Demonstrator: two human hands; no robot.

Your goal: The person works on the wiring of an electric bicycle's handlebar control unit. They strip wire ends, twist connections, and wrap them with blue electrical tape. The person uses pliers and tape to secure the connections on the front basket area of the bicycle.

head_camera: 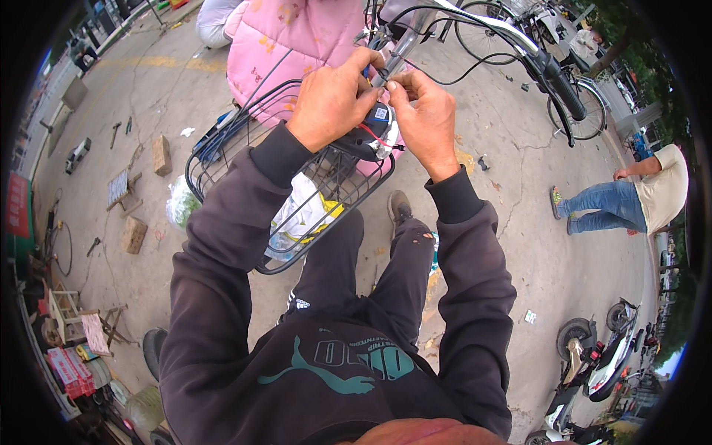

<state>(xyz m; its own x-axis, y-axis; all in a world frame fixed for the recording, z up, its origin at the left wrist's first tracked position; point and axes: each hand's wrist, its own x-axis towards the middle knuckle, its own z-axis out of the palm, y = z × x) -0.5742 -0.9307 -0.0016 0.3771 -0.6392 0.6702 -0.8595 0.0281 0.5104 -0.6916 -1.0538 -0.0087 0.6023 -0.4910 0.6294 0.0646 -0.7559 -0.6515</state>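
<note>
My left hand (334,100) and my right hand (425,119) meet at the silver metal stem (410,45) of a bike's handlebar. Both pinch a thin black wire (382,75) against the stem; its exact ends are hidden by my fingers. Just below my fingertips sits a dark headlight housing (359,142) with a label and a white part. A red wire (370,133) with a small black connector (398,147) hangs loose from there. Under my left forearm is the black wire basket (320,258), holding a white and yellow plastic bag (306,206).
A pink quilted cover (289,33) drapes the bike's front. The handlebar's black grip (562,83) extends right. Wooden blocks (161,156), a hammer (115,135) and a folding stool (123,189) lie left. A person (639,192) stands right; electric scooters (595,356) are parked lower right.
</note>
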